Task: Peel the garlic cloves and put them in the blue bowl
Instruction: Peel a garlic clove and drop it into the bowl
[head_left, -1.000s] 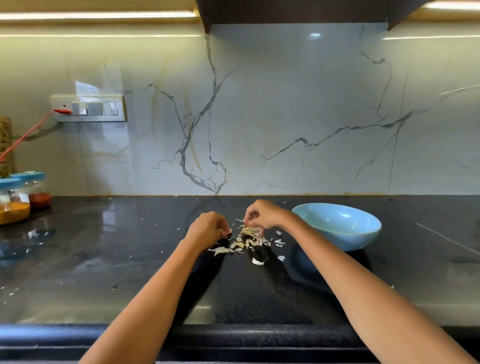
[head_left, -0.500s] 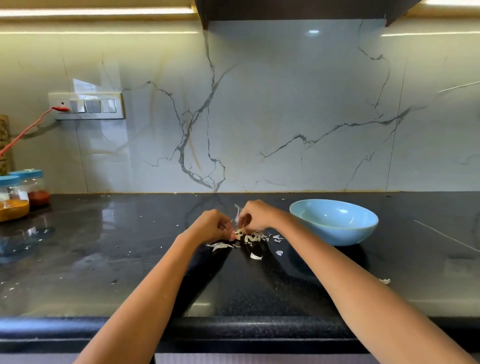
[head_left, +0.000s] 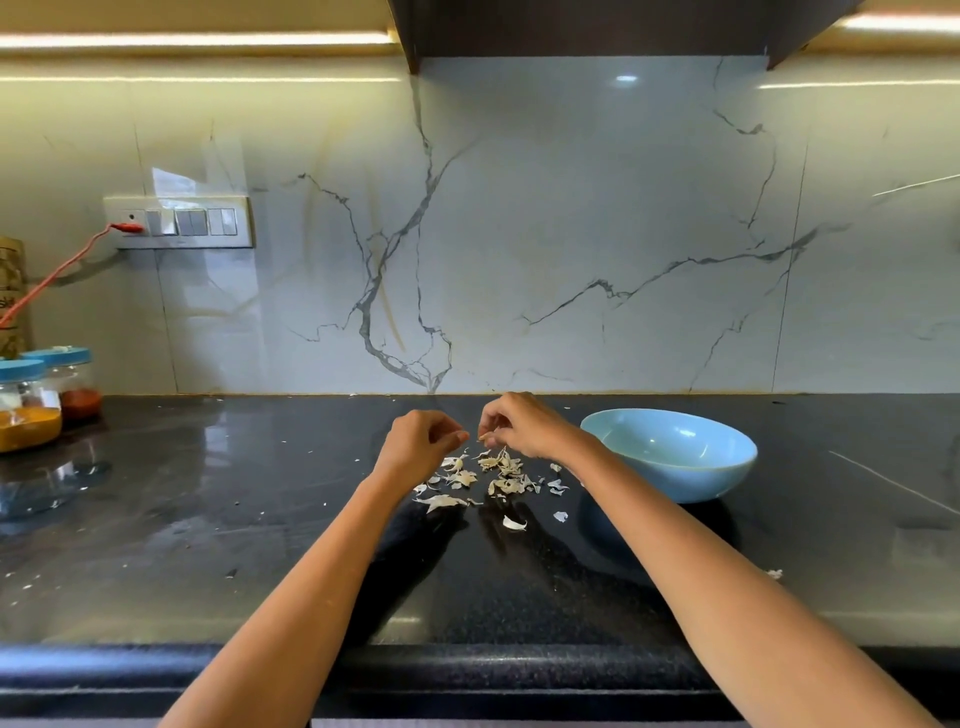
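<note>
A heap of papery garlic skins (head_left: 496, 474) lies on the black counter. Just above it, my right hand (head_left: 522, 423) pinches a small pale garlic clove (head_left: 485, 437) between thumb and fingertips. My left hand (head_left: 421, 441) hovers a finger's width to its left, fingers curled and tips drawn together. I cannot see whether they hold anything. The blue bowl (head_left: 675, 470) stands right of the heap, close to my right wrist. The part of its inside that I can see looks bare.
Two blue-lidded spice jars (head_left: 31, 410) stand at the far left by the wall. A red cable (head_left: 57, 270) runs to the wall socket. Loose skin bits (head_left: 514, 522) lie nearer me. The counter's rounded front edge (head_left: 467, 670) runs across the bottom.
Both hands rose from the skin heap and met about half a second ago. They have since drawn slightly apart, with the right hand pinching the small piece.
</note>
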